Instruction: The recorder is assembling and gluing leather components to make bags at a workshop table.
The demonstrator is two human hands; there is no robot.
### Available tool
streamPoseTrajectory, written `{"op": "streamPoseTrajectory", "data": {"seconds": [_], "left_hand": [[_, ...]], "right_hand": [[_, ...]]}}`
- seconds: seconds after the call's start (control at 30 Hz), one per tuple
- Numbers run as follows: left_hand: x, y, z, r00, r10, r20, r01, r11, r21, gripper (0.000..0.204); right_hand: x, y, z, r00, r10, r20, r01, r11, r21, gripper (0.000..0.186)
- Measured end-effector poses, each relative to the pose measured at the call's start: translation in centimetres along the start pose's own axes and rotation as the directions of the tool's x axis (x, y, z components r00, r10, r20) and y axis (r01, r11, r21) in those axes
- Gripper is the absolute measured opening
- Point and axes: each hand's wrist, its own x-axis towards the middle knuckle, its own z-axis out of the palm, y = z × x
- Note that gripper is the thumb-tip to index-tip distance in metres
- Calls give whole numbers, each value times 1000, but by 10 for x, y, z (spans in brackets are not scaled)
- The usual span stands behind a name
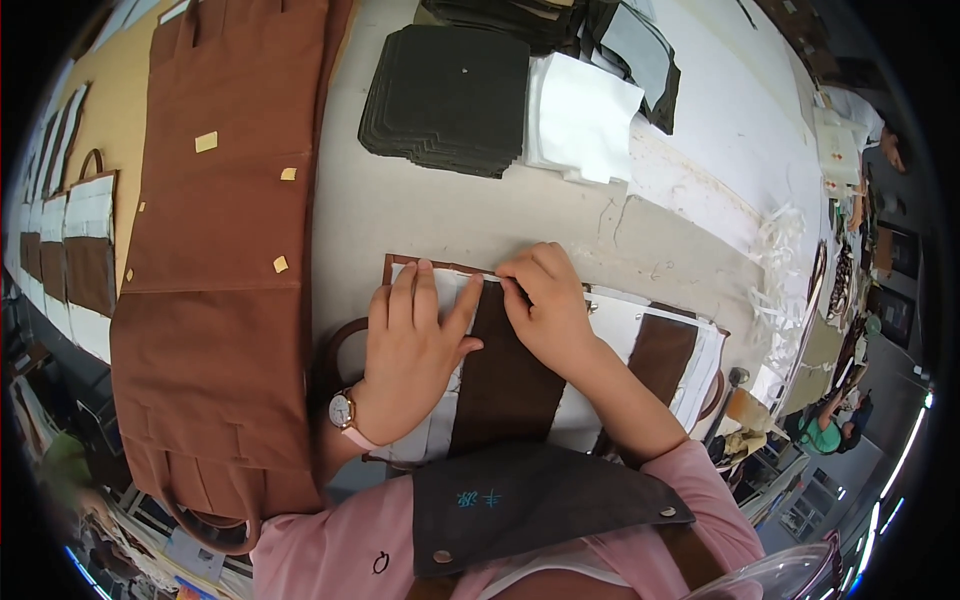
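Note:
In front of me lies a bag panel (512,375) with white lining and dark brown bands, edged in reddish-brown along its far side. My left hand (418,320) rests on the far left part, palm down with fingers spread over the edge. Close by, my right hand (545,300) pinches that far edge near the dark middle band, thumb and forefinger together. A thin white strip (655,308) runs along the edge to the right of it. A curved brown handle (345,340) shows beside my left wrist, partly under the arm.
A large reddish-brown bag piece (215,230) with yellow tape bits lies at left. Beyond my hands stand a stack of dark panels (445,95) and white sheets (580,115). More lined panels (90,245) lie far left. White scraps (780,260) hang at the table's right edge.

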Motion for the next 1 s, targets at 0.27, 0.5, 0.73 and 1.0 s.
{"op": "streamPoseTrajectory", "data": {"seconds": [0.27, 0.5, 0.73, 1.0], "left_hand": [[1, 2, 2, 1000, -24, -12, 24, 1000, -7, 72], [4, 2, 2, 999, -1, -53, 1, 1000, -7, 73], [8, 5, -1, 997, -13, -77, 14, 1000, 13, 63], [4, 14, 0, 995, -95, -26, 95, 995, -28, 64]], "right_hand": [[-10, 16, -3, 970, -223, 91, 225, 974, -10, 30], [-10, 11, -1, 990, -133, 53, 135, 991, -23, 32], [-9, 16, -2, 961, -269, 64, 273, 960, -64, 28], [-8, 8, 2, 987, -163, 1, 162, 979, -127, 24]]}}
